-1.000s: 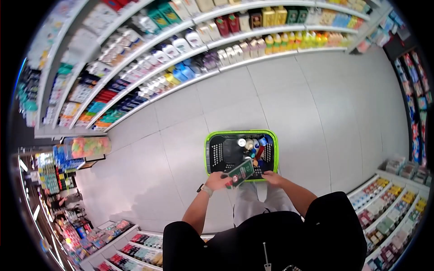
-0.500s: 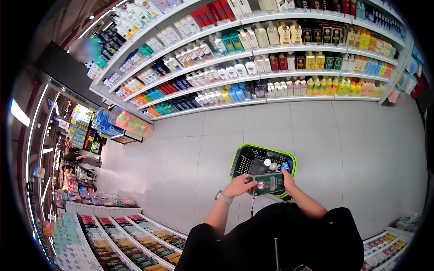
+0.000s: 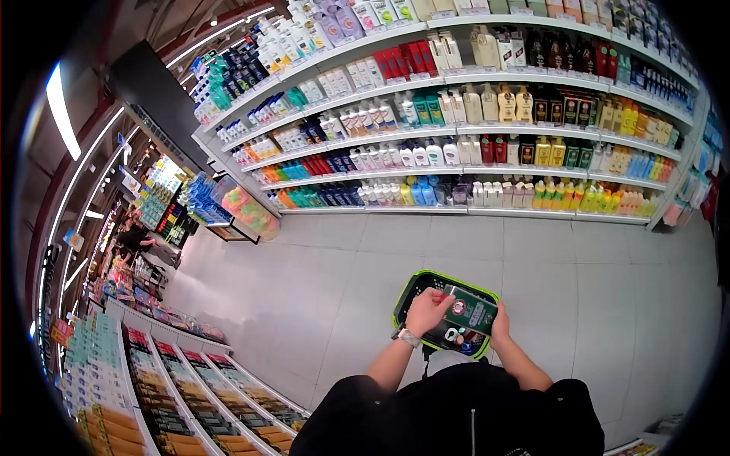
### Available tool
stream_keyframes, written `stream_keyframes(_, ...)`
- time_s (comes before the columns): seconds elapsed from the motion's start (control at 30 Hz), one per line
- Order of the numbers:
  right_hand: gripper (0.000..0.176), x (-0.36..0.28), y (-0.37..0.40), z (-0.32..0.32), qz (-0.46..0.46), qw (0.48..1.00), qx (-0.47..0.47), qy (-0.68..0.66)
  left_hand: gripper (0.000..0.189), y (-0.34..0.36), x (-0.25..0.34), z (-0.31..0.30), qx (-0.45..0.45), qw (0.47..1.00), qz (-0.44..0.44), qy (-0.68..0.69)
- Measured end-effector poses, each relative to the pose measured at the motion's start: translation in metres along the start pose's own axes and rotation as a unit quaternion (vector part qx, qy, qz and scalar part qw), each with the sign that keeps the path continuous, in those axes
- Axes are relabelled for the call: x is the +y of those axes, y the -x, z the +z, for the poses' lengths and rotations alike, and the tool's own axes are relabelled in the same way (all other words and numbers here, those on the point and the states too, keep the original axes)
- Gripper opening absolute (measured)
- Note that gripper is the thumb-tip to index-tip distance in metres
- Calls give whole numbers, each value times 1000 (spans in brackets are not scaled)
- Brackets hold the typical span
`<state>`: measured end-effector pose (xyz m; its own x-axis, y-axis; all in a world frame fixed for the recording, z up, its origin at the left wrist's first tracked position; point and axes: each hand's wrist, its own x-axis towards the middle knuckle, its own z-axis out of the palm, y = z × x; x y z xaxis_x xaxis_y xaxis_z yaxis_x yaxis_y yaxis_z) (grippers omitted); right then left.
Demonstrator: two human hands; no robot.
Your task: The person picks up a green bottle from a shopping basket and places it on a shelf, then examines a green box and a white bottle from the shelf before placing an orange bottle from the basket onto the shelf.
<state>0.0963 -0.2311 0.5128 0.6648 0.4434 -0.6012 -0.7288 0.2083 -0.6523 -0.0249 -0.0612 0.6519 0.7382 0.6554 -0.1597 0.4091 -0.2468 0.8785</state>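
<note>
A dark green box (image 3: 475,311) with a round emblem and pale lettering is held tilted in front of my body. My left hand (image 3: 428,310), with a watch on its wrist, is closed on the box's left end. On the opposite end, my right hand (image 3: 500,323) grips the edge, its fingers partly hidden behind the box. Below both hands is a black shopping basket (image 3: 411,289) with a bright green rim. A few small bottles (image 3: 454,335) show inside it; the box and my hands hide part of the contents.
Ahead runs a long white shelf unit (image 3: 426,214) filled with bottles and boxes. A clear bin of colourful balls (image 3: 247,209) stands at its left end. Slanted shelves of packages (image 3: 182,387) are at lower left. Further off, a person (image 3: 137,242) bends near a cart (image 3: 152,277). Grey floor tiles (image 3: 319,281) lie between.
The view has tilted up, so the shelves sit lower in it. The box has turned clockwise and moved over the basket, still between both hands. My left hand has moved up and right.
</note>
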Motion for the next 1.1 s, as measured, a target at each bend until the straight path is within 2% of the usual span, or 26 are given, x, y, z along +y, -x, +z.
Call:
stream_keyframes(0.07, 54, 1, 0, -3, -9, 1000, 6, 8, 41, 7, 13, -3, -11, 999, -2, -40)
stream_keyframes(0.17, 57, 18, -18, -21, -68, 996, 36, 40, 41, -8, -36, 14, -10, 999, 28, 27)
stream_keyframes(0.2, 60, 22, -22, -27, -22, 997, 52, 44, 41, -1, -20, 11, -19, 999, 13, 27)
stream_keyframes(0.23, 62, 31, -29, -32, -70, 992, 73, 76, 41, 9, 3, 9, -6, 999, 32, -11)
stream_keyframes(0.27, 62, 20, -15, -29, -64, 985, 95, 130, 40, 4, -8, 13, -18, 999, 25, 18)
stream_keyframes(0.3, 61, -14, 29, -9, -50, 985, 104, 127, 39, 0, -17, 17, -20, 999, 33, 30)
stream_keyframes(0.4, 61, -7, 29, -14, -78, 989, 107, 70, 40, 4, -2, 19, -28, 999, 34, -13)
stream_keyframes(0.53, 63, 9, 42, -30, -87, 984, 134, 77, 38, -4, -18, 29, -60, 998, 33, -1)
stream_keyframes(0.73, 66, -14, 78, -26, -128, 973, 182, 63, 41, 4, 1, 30, -117, 985, 127, 12)
stream_keyframes(0.9, 54, 7, 99, -26, -130, 976, 172, -37, 43, 18, 8, 14, -173, 974, 140, 29)
stream_keyframes(1.0, 52, 28, 126, -26, -149, 964, 219, -17, 40, 30, 3, 5, -221, 968, 100, 68)
stream_keyframes(1.03, 51, 40, 128, -29, -154, 968, 198, -29, 39, 38, -4, 3, -223, 966, 98, 82)
stream_keyframes(1.1, 51, 48, 151, -21, -118, 971, 202, -47, 39, 51, -11, -5, -216, 967, 103, 81)
